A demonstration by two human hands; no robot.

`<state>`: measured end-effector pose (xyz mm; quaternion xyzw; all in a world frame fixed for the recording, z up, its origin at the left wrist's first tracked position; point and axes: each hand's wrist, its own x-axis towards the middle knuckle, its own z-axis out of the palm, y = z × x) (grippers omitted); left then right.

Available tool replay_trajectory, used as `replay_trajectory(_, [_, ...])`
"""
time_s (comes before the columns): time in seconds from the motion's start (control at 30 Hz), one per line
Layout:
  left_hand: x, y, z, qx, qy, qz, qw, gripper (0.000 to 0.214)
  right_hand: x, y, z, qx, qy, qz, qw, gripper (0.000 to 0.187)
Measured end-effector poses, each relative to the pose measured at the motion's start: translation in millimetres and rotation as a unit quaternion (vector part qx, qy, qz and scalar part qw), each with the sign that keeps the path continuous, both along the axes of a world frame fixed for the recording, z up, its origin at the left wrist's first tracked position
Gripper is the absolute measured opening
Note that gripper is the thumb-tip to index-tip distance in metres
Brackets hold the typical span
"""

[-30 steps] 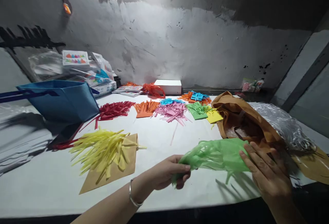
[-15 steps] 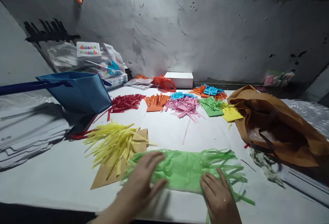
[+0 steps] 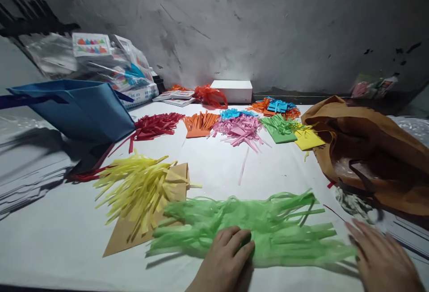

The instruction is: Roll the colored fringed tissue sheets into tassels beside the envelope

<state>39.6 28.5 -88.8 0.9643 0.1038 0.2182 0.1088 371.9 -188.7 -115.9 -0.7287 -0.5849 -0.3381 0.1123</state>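
Counter [image 3: 268, 167], white-topped, filled the middle and bottom of the frame, with a brown bag [image 3: 375, 127] gaping at right and a blue bag [image 3: 90, 109] at upper left. Green fringed tissue paper [image 3: 275, 234] lay spread across the lower centre, its left strips overlapping kraft paper [image 3: 181, 173] that bore yellow fringe [image 3: 137, 189]. On its near edge rested the left hand [image 3: 228, 256], fingers bent; whether they pinched the sheet could not be told. The right hand [image 3: 385, 254], blurred at lower right, was just beside the strip tips, fingers extended, slightly parted, apparently holding nothing. Spreading such thin tissue well probably called for light, flat pressure and strokes along the strips, since tugging could tear them. The counter's near edge showed at bottom left; a crumpled pale item [image 3: 355, 205] crowded the upper right strips, while bare white above centre offered freer room.
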Motion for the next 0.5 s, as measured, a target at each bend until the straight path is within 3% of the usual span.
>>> replay_trajectory(0.07, [3, -4, 0.1, 0.005, -0.002, -0.003, 1.000, 0.035, -8, -9, 15.0, 0.041, 0.018, -0.045, 0.998, 0.050])
replay_trajectory(0.1, [5, -6, 0.9, 0.002, -0.004, -0.003, 1.000, 0.035, -22, -6, 23.6, 0.061, 0.029, -0.035, 0.997, 0.052])
replay_trajectory(0.13, [7, -8, 1.9, -0.002, -0.010, 0.000, 1.000, 0.035, -41, 2, 31.6, 0.083, 0.045, 0.007, 0.995, 0.052])
replay_trajectory(0.2, [11, -13, 4.7, -0.013, -0.021, 0.007, 1.000, 0.032, -85, 28, 41.7, 0.057, 0.050, 0.144, 0.987, 0.042])
replay_trajectory(0.27, [13, -17, 7.6, -0.026, -0.030, 0.006, 0.999, 0.030, -125, 56, 41.2, 0.023, 0.037, 0.251, 0.967, 0.028])
replay_trajectory(0.33, [11, -21, 10.1, -0.036, -0.033, -0.001, 0.999, 0.031, -151, 73, 32.5, 0.034, 0.089, 0.274, 0.957, 0.027])
replay_trajectory(0.5, [-4, -20, 14.6, -0.059, -0.026, 0.003, 0.998, 0.039, -149, 68, 16.2, 0.030, 0.184, 0.311, 0.932, 0.029])
